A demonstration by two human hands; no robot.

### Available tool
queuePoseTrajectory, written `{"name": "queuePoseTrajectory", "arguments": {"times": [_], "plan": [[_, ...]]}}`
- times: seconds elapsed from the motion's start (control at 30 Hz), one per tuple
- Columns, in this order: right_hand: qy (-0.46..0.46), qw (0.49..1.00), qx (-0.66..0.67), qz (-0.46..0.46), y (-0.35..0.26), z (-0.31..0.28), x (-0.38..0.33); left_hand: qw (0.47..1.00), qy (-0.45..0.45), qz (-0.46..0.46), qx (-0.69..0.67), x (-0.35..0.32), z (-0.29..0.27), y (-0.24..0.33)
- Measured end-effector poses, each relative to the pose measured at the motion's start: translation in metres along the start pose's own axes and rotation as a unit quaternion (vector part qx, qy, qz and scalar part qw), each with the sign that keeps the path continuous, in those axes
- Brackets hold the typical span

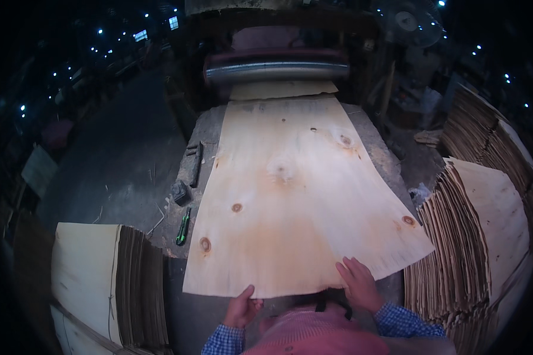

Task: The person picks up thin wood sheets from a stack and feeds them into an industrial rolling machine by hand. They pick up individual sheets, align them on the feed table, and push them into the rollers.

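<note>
A wide, pale wood veneer sheet with several brown knots lies in front of me, its far end close to a metal roller. My left hand is closed on the near edge at the left, thumb on top and fingers curled beneath. Toward the right of that edge, my right hand rests with its fingers stretched out over the sheet's surface. Another strip of veneer lies just beyond the sheet, right under the shiny roller.
A worn bench carries a green-and-black utility knife, a dark block and a long dark tool. Stacked veneer stands at the left and right, with another veneer stack behind. A fan is at the upper right.
</note>
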State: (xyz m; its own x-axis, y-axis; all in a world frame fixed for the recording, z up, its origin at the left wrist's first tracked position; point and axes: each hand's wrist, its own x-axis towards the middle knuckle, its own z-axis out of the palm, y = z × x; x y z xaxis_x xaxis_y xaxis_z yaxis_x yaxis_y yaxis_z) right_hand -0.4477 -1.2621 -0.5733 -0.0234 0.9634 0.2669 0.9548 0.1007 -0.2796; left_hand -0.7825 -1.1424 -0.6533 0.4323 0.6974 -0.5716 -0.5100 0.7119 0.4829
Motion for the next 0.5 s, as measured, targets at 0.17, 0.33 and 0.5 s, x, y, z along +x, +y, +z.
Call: {"name": "queuePoseTrajectory", "arguments": {"times": [0.17, 0.33, 0.5], "plan": [[-0.003, 1.000, 0.012, 0.002, 0.032, 0.024, 0.063, 0.994, -0.062, 0.076, -0.051, 0.039, 0.014, 0.022], [0.057, 0.998, 0.027, -0.024, 0.073, 0.054, 0.127, 0.988, 0.036, 0.142, -0.057, 0.009, -0.008, 0.007], [0.084, 0.996, -0.012, -0.026, 0.147, 0.117, 0.205, 0.978, 0.170, 0.069, -0.101, 0.014, -0.059, -0.038]]}}
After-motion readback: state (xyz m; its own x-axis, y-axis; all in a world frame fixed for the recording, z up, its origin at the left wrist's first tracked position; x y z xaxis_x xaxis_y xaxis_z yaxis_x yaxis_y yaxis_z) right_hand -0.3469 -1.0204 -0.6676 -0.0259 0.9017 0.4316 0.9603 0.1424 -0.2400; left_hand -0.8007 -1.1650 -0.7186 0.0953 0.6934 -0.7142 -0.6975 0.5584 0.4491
